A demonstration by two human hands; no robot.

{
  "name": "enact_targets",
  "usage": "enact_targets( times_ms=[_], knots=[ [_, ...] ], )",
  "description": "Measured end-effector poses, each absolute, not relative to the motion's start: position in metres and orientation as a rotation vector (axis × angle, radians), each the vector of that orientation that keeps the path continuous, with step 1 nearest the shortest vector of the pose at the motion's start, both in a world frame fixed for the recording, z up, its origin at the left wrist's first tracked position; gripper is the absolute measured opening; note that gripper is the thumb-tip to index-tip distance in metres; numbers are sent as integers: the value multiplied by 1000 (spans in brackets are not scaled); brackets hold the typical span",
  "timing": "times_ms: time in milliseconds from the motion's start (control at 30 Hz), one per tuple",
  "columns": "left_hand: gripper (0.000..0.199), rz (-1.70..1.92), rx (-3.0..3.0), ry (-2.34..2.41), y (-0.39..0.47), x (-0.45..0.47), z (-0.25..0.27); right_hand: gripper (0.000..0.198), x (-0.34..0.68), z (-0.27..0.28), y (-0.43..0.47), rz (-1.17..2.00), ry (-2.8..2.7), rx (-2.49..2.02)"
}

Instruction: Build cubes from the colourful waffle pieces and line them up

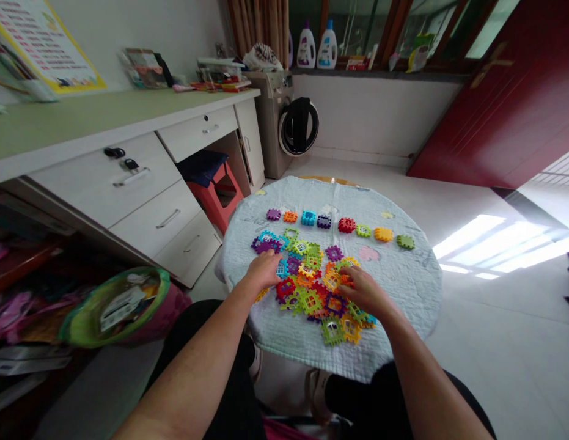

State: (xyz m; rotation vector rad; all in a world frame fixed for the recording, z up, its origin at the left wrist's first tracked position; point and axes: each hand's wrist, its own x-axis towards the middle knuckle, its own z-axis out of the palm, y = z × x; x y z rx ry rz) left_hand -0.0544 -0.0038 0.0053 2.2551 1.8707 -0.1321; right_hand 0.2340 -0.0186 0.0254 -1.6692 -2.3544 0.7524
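Note:
A loose pile of colourful plastic interlocking building tiles, many with window cut-outs, lies on the cloth-covered round table [403,293]. My left hand [264,270] rests at the pile's left side, thumb apart from the fingers, its fingertips by a purple tile [267,247]. Just right of its thumb is a blue window tile [282,267]. On the pile's right side, my right hand [363,288] has its fingers closed on an orange tile [346,280]. A yellow window tile [331,281] lies beside those fingertips. Behind the pile stands a row of assembled blocks, including a red block [346,225].
A white desk with drawers [146,195] runs along the left, with a red stool [220,195] under it. A washing machine [270,116] with its door open stands behind. A green-rimmed basket [77,330] sits at lower left. A red door [490,116] is at right.

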Motion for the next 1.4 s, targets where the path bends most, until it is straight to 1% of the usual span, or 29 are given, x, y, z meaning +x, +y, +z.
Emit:
enact_targets(
  times_ms=[367, 433, 600, 733, 833, 1033, 1233, 1400],
  knots=[
    [46, -121, 2245, 1935, -2, -52, 5, 37, 237, 22, -18, 768, -2317, -1675],
    [46, -19, 2232, 1972, -2, -57, 10, 37, 237, 23, -18, 776, -2310, -1677],
    [48, 382, 2129, 2129, 9, -75, 28, 35, 236, 30, -18, 798, -2281, -1670],
    [50, 670, 2084, 2098, 29, -88, 37, 36, 236, 31, -17, 802, -2273, -1659],
    [51, 765, 2049, 2035, 42, -94, 37, 35, 236, 28, -14, 799, -2277, -1647],
    [46, 685, 2111, 1945, 56, -95, 38, 33, 236, 29, -14, 821, -2260, -1650],
    [50, 536, 2185, 1931, 76, -93, 31, 33, 232, 34, -16, 825, -2265, -1641],
    [50, 491, 2221, 1872, 112, -63, 33, 33, 229, 32, -15, 848, -2268, -1652]
  ],
)
